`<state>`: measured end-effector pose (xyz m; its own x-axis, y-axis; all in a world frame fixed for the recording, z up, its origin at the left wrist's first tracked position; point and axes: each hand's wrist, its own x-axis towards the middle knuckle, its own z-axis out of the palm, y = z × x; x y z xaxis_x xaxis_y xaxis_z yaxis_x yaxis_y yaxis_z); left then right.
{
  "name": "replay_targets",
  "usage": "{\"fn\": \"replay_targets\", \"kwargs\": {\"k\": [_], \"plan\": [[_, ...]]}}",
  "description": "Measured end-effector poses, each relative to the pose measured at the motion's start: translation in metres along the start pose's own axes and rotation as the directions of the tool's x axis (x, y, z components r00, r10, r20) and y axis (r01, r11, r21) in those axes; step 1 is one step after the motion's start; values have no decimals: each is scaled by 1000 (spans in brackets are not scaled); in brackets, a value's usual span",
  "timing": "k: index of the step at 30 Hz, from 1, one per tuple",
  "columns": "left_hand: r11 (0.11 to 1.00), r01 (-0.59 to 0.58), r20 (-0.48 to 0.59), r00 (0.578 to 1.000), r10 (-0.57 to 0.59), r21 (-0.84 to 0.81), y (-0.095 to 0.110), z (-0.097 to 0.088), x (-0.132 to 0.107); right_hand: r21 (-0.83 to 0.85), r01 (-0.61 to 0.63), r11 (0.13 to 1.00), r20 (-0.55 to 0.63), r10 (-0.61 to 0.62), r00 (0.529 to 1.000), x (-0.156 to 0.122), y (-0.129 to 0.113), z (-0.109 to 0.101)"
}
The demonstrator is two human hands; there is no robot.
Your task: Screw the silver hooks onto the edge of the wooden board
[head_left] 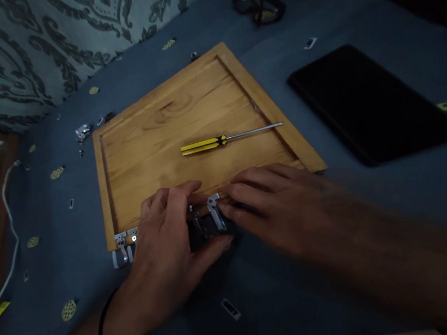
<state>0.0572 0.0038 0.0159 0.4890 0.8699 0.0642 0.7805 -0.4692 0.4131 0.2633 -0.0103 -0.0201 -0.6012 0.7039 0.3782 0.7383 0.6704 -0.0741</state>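
A framed wooden cabinet door [182, 101] lies flat on the blue cloth. At its near edge sits a metal hinge [215, 212], between my two hands. My left hand [168, 246] curls around the hinge, fingers over the door's frame and thumb below. From the other side, the fingertips of my right hand [269, 200] close in against the same hinge; its thumb is hidden. Another hinge [122, 249] is set at the door's near left corner, partly behind my left hand. A yellow and black screwdriver [204, 145] rests on the door panel, tip to the right.
Beyond the door's left edge lie a loose hinge [83, 132] and small screws [81, 153]. A black tablet-like slab [371, 104] is at the right. Dark-framed glasses [258, 4] lie at the back. A white cable [8, 218] runs down the left side.
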Motion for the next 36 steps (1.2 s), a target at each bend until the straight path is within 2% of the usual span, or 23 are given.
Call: {"fn": "replay_targets", "kwargs": {"k": [5, 13, 21, 27, 36], "plan": [[999, 15, -12, 1000, -15, -36, -3, 1, -1, 37, -13, 999, 62, 10, 998, -2, 0, -3], [991, 99, -5, 995, -100, -90, -4, 2, -1, 33, -2, 999, 92, -1, 996, -3, 1, -7], [994, 97, -8, 995, -97, -44, -5, 3, 0, -14, 12, 1000, 135, -10, 991, -3, 1, -10], [998, 15, -61, 998, -12, 54, -6, 6, -4, 7, -2, 1000, 102, 1, 995, 0, -1, -8], [998, -30, -32, 999, 32, 54, -3, 4, -2, -29, 14, 999, 9, -14, 1000, 1, 0, -5]]}}
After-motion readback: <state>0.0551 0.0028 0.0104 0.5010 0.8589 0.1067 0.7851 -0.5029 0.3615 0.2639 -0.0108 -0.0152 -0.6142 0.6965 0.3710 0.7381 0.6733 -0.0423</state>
